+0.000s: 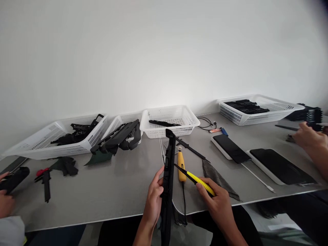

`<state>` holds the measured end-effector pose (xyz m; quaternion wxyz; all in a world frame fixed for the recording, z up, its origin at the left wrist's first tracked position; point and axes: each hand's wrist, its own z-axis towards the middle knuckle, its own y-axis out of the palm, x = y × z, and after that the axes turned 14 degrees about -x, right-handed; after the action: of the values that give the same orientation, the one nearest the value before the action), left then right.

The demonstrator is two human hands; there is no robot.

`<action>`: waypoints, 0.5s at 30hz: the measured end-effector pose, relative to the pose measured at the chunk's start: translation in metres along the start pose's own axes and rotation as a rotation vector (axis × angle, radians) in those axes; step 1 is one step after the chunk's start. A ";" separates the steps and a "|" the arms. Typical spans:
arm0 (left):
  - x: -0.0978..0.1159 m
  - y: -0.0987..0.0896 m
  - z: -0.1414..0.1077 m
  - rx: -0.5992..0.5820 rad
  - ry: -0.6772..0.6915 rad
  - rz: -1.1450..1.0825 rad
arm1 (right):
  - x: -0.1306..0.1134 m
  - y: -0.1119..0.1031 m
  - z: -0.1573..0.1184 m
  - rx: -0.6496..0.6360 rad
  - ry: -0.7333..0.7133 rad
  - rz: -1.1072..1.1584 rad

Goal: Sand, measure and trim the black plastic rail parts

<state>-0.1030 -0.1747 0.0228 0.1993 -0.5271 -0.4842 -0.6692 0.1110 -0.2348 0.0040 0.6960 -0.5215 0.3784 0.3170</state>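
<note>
A long black plastic trim part (168, 181) stands nearly upright in front of me, its lower end past the table edge. My left hand (153, 198) grips it from the left side. In my right hand (216, 198) is a yellow and black utility knife (200, 182), its dark tip pointing up and left, close to the part's right edge; I cannot tell whether it touches. Just behind the knife lies a yellow-handled corded tool (181, 165). A black caliper-like tool (192, 149) and a grey cloth (217, 177) lie to the right of it.
A white basket (169, 132) with one black part stands at the back. More baskets (74, 150) (239, 119) hold black parts. Phones on white blocks (232, 148) (282, 165) lie right. Co-workers' hands (310, 140) (6, 201) work at both sides.
</note>
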 end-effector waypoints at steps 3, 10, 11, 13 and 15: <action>0.000 0.000 0.000 -0.024 0.031 -0.004 | 0.000 -0.002 0.001 -0.015 -0.012 0.019; 0.000 0.000 0.007 0.091 0.015 -0.001 | -0.003 -0.007 -0.001 -0.249 -0.083 0.067; 0.000 0.001 0.008 0.101 0.014 -0.007 | -0.002 -0.008 -0.003 -0.263 -0.074 0.069; 0.000 0.001 0.009 0.116 0.009 -0.024 | 0.001 -0.009 -0.004 -0.276 -0.048 0.073; 0.000 0.002 0.010 0.124 0.013 -0.043 | 0.004 -0.009 -0.006 -0.282 -0.027 0.086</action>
<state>-0.0967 -0.1674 0.0230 0.2203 -0.4988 -0.5346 -0.6457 0.1200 -0.2424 0.0039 0.6067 -0.5931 0.3428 0.4032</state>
